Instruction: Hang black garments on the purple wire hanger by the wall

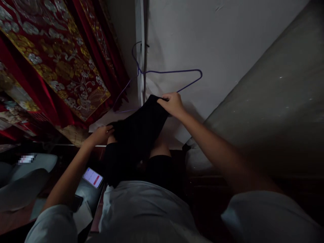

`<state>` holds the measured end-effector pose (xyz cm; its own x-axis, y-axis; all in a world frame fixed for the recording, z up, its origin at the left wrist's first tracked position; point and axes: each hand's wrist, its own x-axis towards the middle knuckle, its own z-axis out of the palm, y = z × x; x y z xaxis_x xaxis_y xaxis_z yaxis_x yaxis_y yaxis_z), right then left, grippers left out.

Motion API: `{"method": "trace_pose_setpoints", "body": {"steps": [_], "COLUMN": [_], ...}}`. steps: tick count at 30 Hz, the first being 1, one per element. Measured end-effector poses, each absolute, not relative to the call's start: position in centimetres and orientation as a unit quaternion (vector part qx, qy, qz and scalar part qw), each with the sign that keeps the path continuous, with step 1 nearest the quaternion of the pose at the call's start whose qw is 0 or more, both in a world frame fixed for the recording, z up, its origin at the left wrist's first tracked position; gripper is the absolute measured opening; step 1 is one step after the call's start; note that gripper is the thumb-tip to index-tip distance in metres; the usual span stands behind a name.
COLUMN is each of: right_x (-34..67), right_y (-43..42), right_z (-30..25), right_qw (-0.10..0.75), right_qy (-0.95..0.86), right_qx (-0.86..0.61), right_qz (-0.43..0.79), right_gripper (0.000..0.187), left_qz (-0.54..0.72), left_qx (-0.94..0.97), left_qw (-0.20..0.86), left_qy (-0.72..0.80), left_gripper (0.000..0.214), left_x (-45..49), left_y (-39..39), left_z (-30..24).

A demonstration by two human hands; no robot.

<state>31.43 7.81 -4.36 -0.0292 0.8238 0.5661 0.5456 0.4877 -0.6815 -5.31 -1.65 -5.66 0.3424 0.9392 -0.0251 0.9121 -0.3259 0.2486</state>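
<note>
A black garment (141, 126) is stretched between my two hands, above my knees. It is too dark to tell its exact kind. My right hand (173, 104) pinches its upper right corner between thumb and fingers. At the opposite side, my left hand (102, 133) grips the other edge, its fingers partly lost against the black cloth. Just beyond the garment a thin purple clothes hanger (172, 71) hangs by its hook from a pale upright bar (142, 60). The lower part of the hanger is partly hidden behind the cloth and my right hand.
Red drapery with gold and silver embroidery (68, 71) hangs at the left. A lit phone (92, 177) lies on a grey surface by my left forearm. A white wall (215, 37) stands ahead, and a large greyish covered bulk (273, 98) rises at the right.
</note>
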Motion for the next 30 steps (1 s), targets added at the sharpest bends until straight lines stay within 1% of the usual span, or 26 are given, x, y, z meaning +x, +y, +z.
{"method": "trace_pose_setpoints", "body": {"steps": [2,4,6,9,10,14,17,19,20,23,24,28,29,30], "right_x": [32.2,32.5,32.5,32.1,32.0,31.5,31.4,31.7,32.0,33.5,34.2,37.6,38.4,39.0], "right_y": [7.1,6.5,6.2,6.0,6.0,5.9,5.7,5.5,5.4,4.9,4.7,4.2,4.3,4.4], "right_z": [-3.5,-2.8,-2.7,-3.4,-3.7,-4.5,-4.1,-3.6,-3.3,-2.4,-2.1,-1.5,-1.4,-1.3], "right_qw": [0.503,0.503,0.499,0.491,0.489,0.497,0.502,0.501,0.5,0.517,0.53,0.567,0.564,0.554], "right_qy": [-0.711,-0.713,-0.71,-0.698,-0.692,-0.676,-0.689,-0.708,-0.719,-0.732,-0.727,-0.678,-0.671,-0.669], "right_qx": [-0.479,-0.478,-0.483,-0.498,-0.503,-0.511,-0.494,-0.472,-0.458,-0.419,-0.414,-0.456,-0.471,-0.485], "right_qz": [0.111,0.104,0.116,0.157,0.17,0.188,0.174,0.159,0.154,0.146,0.138,0.1,0.097,0.101], "right_gripper": [0.038,0.041,0.042,0.042,0.042,0.044,0.043,0.038,0.032,0.011,0.012,0.043,0.048,0.048], "left_qz": [0.075,0.129,0.198,0.277,0.295,0.34,0.368,0.362,0.356,0.354,0.359,0.371,0.371,0.371], "left_qx": [0.816,0.831,0.841,0.846,0.848,0.851,0.835,0.834,0.835,0.827,0.822,0.811,0.811,0.81], "left_qw": [0.104,0.081,0.058,0.082,0.083,0.034,0.051,0.066,0.065,0.03,0.015,-0.024,-0.029,-0.033], "left_qy": [0.564,0.535,0.5,0.449,0.433,0.4,0.406,0.411,0.415,0.435,0.441,0.451,0.451,0.452], "left_gripper": [0.025,0.023,0.022,0.01,0.009,0.03,0.048,0.053,0.05,0.037,0.033,0.021,0.019,0.017], "left_x": [-5.5,-5.4,-4.7,-2.6,-1.8,0.9,1.4,1.2,1.0,0.6,0.5,0.4,0.5,0.6], "left_y": [-0.6,0.7,2.1,3.9,4.4,5.8,6.5,6.9,7.1,7.6,7.7,7.9,7.8,7.8], "left_z": [-4.3,-2.4,-0.2,2.6,3.2,3.9,3.5,3.4,3.4,3.7,3.8,4.0,4.0,4.1]}}
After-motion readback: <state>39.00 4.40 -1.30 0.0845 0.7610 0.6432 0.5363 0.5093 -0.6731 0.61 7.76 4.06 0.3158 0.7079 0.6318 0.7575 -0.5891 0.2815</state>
